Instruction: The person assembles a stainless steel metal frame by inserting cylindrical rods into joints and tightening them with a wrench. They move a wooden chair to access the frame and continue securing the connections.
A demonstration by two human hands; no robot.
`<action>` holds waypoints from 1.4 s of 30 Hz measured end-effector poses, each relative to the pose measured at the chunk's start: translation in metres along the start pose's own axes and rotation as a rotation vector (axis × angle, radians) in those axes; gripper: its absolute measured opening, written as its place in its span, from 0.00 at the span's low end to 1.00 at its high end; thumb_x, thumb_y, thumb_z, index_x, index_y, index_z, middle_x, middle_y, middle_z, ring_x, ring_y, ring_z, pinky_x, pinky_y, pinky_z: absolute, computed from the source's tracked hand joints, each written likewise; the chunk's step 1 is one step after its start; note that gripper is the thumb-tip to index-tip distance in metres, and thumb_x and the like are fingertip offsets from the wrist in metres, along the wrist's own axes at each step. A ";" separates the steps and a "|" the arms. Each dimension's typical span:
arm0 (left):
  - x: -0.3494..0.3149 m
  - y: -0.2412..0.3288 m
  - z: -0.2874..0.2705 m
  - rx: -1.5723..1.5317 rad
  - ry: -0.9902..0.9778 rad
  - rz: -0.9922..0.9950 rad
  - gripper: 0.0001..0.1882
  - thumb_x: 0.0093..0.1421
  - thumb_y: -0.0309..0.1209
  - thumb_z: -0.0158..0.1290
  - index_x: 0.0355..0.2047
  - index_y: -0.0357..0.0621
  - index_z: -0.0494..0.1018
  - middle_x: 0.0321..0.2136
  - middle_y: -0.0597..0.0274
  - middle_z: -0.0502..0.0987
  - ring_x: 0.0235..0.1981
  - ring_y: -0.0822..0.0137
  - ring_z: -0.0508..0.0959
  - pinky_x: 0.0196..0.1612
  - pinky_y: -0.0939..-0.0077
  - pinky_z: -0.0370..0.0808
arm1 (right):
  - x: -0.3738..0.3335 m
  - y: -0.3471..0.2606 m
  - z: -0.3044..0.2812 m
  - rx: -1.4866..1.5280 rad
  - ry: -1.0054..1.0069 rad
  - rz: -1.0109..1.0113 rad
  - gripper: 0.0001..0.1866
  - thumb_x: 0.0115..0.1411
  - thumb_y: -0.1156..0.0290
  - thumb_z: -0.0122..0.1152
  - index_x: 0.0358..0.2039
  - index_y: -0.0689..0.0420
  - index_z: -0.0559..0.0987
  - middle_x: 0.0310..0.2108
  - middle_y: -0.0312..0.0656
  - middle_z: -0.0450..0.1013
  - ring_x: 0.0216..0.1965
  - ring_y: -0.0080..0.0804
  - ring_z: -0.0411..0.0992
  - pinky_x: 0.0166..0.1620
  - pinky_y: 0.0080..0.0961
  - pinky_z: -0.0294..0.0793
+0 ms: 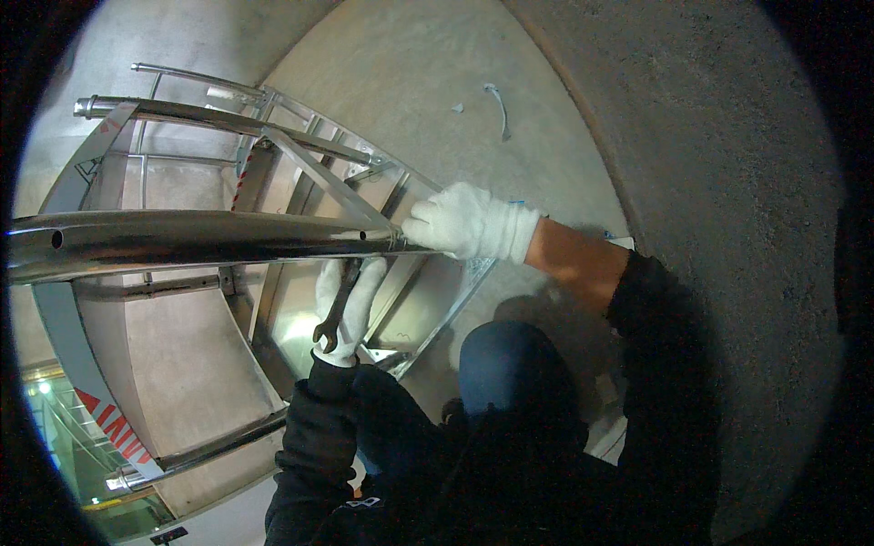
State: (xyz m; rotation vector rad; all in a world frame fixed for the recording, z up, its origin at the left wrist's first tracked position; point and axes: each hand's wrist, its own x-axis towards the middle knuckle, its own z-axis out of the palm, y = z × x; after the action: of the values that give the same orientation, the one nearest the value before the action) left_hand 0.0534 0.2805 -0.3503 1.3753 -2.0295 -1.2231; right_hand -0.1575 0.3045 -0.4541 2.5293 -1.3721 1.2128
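Note:
A thick polished steel tube (209, 244) with bolt holes runs across in front of me from the left. At its right end my right hand (469, 221), in a white knitted glove, is closed with curled fingers against the tube's top, beside a bracket joint (393, 238). What those fingers pinch is hidden. Just below the tube, my left hand (366, 296), also in a white glove, grips a dark open-end wrench (337, 309). The wrench's open jaw points down toward my wrist, and its upper end disappears behind the tube.
An aluminium ladder-like frame (332, 187) with treads and rails stands beyond the tube. Grey curved plates (82, 350) join it to other steel tubes (228, 441) at left. Scraps, including a pale strip (499, 109), lie on the concrete floor (437, 64). A dark rough surface (719, 136) is at right.

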 end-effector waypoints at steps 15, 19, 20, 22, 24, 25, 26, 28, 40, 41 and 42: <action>0.004 -0.013 -0.003 0.043 -0.024 0.027 0.18 0.58 0.29 0.58 0.48 0.38 0.74 0.39 0.57 0.79 0.40 0.66 0.77 0.47 0.72 0.72 | 0.014 -0.074 -0.008 1.642 0.253 1.214 0.13 0.67 0.62 0.51 0.33 0.58 0.76 0.21 0.34 0.71 0.16 0.21 0.65 0.21 0.20 0.66; 0.005 -0.018 -0.005 0.154 -0.007 0.056 0.17 0.58 0.31 0.58 0.47 0.38 0.75 0.40 0.53 0.79 0.42 0.61 0.79 0.47 0.70 0.72 | 0.018 -0.088 -0.002 2.064 0.476 1.301 0.10 0.67 0.63 0.52 0.36 0.56 0.76 0.26 0.34 0.72 0.22 0.19 0.67 0.25 0.19 0.68; 0.005 -0.018 -0.006 0.180 0.000 0.072 0.17 0.58 0.32 0.58 0.46 0.38 0.76 0.40 0.52 0.80 0.42 0.60 0.79 0.47 0.69 0.73 | 0.022 -0.092 0.001 2.159 0.545 1.310 0.09 0.67 0.63 0.52 0.39 0.55 0.76 0.28 0.34 0.72 0.24 0.18 0.68 0.26 0.19 0.68; 0.005 -0.016 -0.005 0.147 -0.006 0.091 0.17 0.58 0.33 0.58 0.46 0.37 0.76 0.39 0.51 0.80 0.41 0.59 0.80 0.47 0.68 0.73 | 0.029 -0.099 -0.002 2.179 0.665 1.379 0.09 0.67 0.63 0.52 0.39 0.54 0.76 0.31 0.33 0.72 0.26 0.18 0.66 0.28 0.18 0.67; 0.005 -0.013 -0.003 0.142 -0.019 0.109 0.17 0.58 0.33 0.58 0.45 0.37 0.76 0.39 0.51 0.81 0.41 0.58 0.80 0.46 0.67 0.73 | 0.033 -0.104 -0.001 2.200 0.799 1.427 0.09 0.67 0.63 0.52 0.39 0.54 0.76 0.31 0.33 0.72 0.26 0.17 0.66 0.28 0.18 0.67; 0.004 -0.011 -0.002 0.154 -0.025 0.118 0.17 0.58 0.33 0.58 0.45 0.37 0.76 0.38 0.51 0.81 0.40 0.58 0.80 0.45 0.67 0.74 | 0.031 -0.104 0.001 2.188 0.764 1.382 0.10 0.68 0.63 0.52 0.38 0.55 0.76 0.30 0.33 0.72 0.25 0.17 0.66 0.28 0.19 0.68; 0.004 -0.008 -0.003 0.169 -0.032 0.130 0.17 0.58 0.32 0.58 0.45 0.37 0.76 0.38 0.52 0.81 0.39 0.59 0.80 0.45 0.67 0.74 | 0.027 -0.102 -0.001 2.177 0.733 1.333 0.10 0.68 0.63 0.51 0.38 0.56 0.76 0.29 0.34 0.73 0.25 0.17 0.67 0.28 0.19 0.69; 0.005 -0.011 -0.008 0.152 -0.060 0.112 0.17 0.58 0.32 0.57 0.46 0.37 0.76 0.37 0.55 0.81 0.38 0.62 0.80 0.44 0.69 0.74 | 0.020 -0.097 0.000 2.076 0.601 1.234 0.12 0.68 0.63 0.51 0.37 0.57 0.77 0.28 0.35 0.73 0.23 0.18 0.66 0.26 0.19 0.70; 0.005 -0.011 -0.004 0.211 -0.027 0.126 0.17 0.59 0.31 0.57 0.47 0.37 0.74 0.37 0.60 0.80 0.37 0.70 0.78 0.43 0.74 0.73 | 0.009 -0.084 -0.002 2.116 0.491 1.179 0.12 0.68 0.63 0.50 0.39 0.58 0.77 0.27 0.36 0.74 0.21 0.20 0.69 0.25 0.23 0.75; 0.004 -0.009 -0.004 0.203 -0.027 0.121 0.17 0.59 0.31 0.57 0.47 0.37 0.74 0.37 0.58 0.80 0.38 0.68 0.78 0.44 0.73 0.73 | 0.008 -0.084 -0.002 2.053 0.517 1.175 0.12 0.69 0.62 0.50 0.39 0.58 0.76 0.27 0.37 0.74 0.22 0.20 0.69 0.26 0.21 0.75; 0.004 -0.007 -0.003 0.187 -0.021 0.114 0.17 0.58 0.31 0.58 0.47 0.37 0.75 0.38 0.55 0.80 0.40 0.64 0.79 0.46 0.70 0.73 | 0.006 -0.084 -0.002 1.989 0.542 1.170 0.13 0.69 0.62 0.50 0.39 0.59 0.75 0.27 0.38 0.74 0.22 0.20 0.70 0.26 0.18 0.74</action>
State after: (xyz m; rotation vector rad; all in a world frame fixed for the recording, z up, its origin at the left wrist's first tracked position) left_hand 0.0578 0.2751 -0.3549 1.3117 -2.2515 -1.0254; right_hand -0.0968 0.3523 -0.4211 0.1926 -1.5538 4.4554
